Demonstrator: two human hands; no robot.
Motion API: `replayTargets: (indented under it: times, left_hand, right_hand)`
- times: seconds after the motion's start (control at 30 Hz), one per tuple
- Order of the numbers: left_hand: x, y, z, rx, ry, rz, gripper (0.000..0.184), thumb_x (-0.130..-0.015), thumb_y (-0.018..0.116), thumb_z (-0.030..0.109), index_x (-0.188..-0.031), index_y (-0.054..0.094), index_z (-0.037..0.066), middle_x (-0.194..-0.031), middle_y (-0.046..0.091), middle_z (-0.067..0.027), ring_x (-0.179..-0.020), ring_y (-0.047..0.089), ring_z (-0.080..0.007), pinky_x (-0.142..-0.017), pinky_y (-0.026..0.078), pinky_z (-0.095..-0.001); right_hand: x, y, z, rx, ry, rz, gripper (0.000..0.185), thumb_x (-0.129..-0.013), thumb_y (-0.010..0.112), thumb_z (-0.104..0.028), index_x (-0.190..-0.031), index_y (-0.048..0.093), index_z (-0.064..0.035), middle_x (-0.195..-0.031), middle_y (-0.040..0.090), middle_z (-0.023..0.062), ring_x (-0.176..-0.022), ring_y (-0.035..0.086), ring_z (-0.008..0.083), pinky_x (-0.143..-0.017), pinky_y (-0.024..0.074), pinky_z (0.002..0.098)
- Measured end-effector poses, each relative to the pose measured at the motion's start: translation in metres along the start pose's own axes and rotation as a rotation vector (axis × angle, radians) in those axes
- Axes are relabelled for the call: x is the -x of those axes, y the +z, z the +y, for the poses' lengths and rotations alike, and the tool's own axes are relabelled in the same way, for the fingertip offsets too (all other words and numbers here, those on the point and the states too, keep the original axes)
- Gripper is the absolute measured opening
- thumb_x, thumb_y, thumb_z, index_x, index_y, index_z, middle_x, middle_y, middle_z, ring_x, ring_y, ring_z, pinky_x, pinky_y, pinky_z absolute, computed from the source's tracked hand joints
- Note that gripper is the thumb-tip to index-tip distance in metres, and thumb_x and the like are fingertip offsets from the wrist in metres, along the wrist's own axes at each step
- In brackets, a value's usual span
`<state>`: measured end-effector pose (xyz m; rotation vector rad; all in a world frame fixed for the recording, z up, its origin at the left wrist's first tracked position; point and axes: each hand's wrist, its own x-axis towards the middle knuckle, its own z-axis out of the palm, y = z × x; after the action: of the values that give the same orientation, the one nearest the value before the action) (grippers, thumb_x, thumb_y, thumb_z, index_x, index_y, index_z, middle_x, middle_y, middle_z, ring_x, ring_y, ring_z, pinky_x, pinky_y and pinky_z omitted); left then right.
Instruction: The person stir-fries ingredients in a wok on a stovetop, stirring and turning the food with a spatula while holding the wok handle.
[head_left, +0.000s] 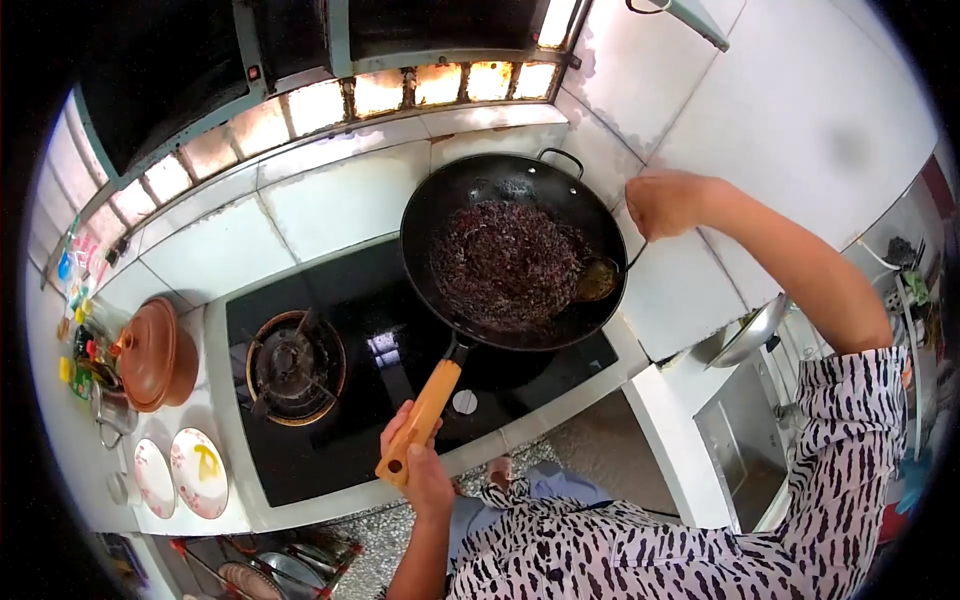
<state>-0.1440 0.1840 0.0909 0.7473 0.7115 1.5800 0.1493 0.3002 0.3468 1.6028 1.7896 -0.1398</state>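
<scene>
Starting wide: white tiled wall (pixel 340 190) along the far side, black glass hob (pixel 370 390) stretching across the middle. And there, over the hob's right part, a broad black wok (pixel 430 190), loop on the far rim, wooden handle (pixel 436 392) pointing near and left. Inside, dark reddish-brown contents (pixel 505 260), glinting all over. Off to the left, a round burner (pixel 290 365); farther left, a brown lidded pot (pixel 160 365), and nearer, two plates (pixel 203 490) side by side, yellow smear on the right one.

Now the left hand (pixel 428 478): clamped on the wooden handle near its end, thumb on top, fingers round the left side, wok's bowl well beyond them, far and right. Over to the right hand (pixel 668 205), just outside the wok's right rim: fingers curled together on the thin shaft of a ladle (pixel 597 282), its head below them, near and left, down in the contents. Smallest, a pale knob (pixel 464 402) just right of the wooden handle.
</scene>
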Motion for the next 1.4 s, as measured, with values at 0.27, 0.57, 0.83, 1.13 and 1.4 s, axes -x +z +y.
replayTargets:
  times: [0.27,0.57,0.83,1.13,1.4]
  left_hand:
    - [0.001,0.001,0.000,0.049,0.017,0.025,0.044,-0.078,0.058,0.023,-0.112,0.041,0.000,-0.120,0.039,-0.0175,-0.107,0.045,-0.0262,-0.087,0.042,-0.0382]
    - [0.001,0.000,-0.002,0.021,0.016,0.026,0.045,-0.079,0.057,0.025,-0.112,0.040,0.000,-0.120,0.039,-0.0175,-0.107,0.044,-0.0259,-0.087,0.042,-0.0382]
    - [0.000,0.001,-0.002,0.008,0.030,0.038,0.046,-0.079,0.056,0.026,-0.113,0.039,0.000,-0.120,0.039,-0.0183,-0.107,0.044,-0.0264,-0.087,0.042,-0.0383]
    - [0.000,0.004,-0.003,-0.009,0.043,0.039,0.047,-0.079,0.057,0.029,-0.112,0.040,0.001,-0.119,0.040,-0.0179,-0.106,0.045,-0.0263,-0.086,0.042,-0.0384]
    - [0.001,0.004,-0.002,0.026,0.034,0.050,0.048,-0.078,0.059,0.030,-0.112,0.041,0.002,-0.118,0.041,-0.0166,-0.105,0.046,-0.0259,-0.086,0.042,-0.0389]
  right_hand:
    - [-0.071,0.118,-0.009,-0.238,0.211,0.463,0.010,-0.066,0.053,-0.009,-0.070,0.060,-0.0039,-0.068,0.058,0.0172,-0.066,0.057,0.0332,-0.060,0.0460,0.0410]
    - [-0.005,0.022,-0.015,0.035,-0.035,0.607,0.012,-0.066,0.052,-0.010,-0.074,0.061,-0.0073,-0.071,0.059,0.0134,-0.070,0.058,0.0303,-0.059,0.0453,0.0382]
    - [-0.015,-0.017,0.033,-0.283,-0.079,-0.175,0.023,-0.061,0.063,-0.018,-0.078,0.065,-0.0023,-0.075,0.064,0.0056,-0.067,0.058,0.0138,-0.060,0.0443,0.0291]
    - [-0.091,0.108,-0.020,-0.411,-0.283,0.552,0.015,-0.071,0.055,-0.011,-0.079,0.059,0.0004,-0.068,0.057,0.0146,-0.062,0.055,0.0249,-0.057,0.0433,0.0322]
    - [-0.029,0.062,0.039,-1.701,0.073,-0.109,0.016,-0.082,0.050,-0.014,-0.092,0.055,-0.0033,-0.059,0.048,0.0046,-0.036,0.033,0.0069,-0.033,0.0279,0.0226]
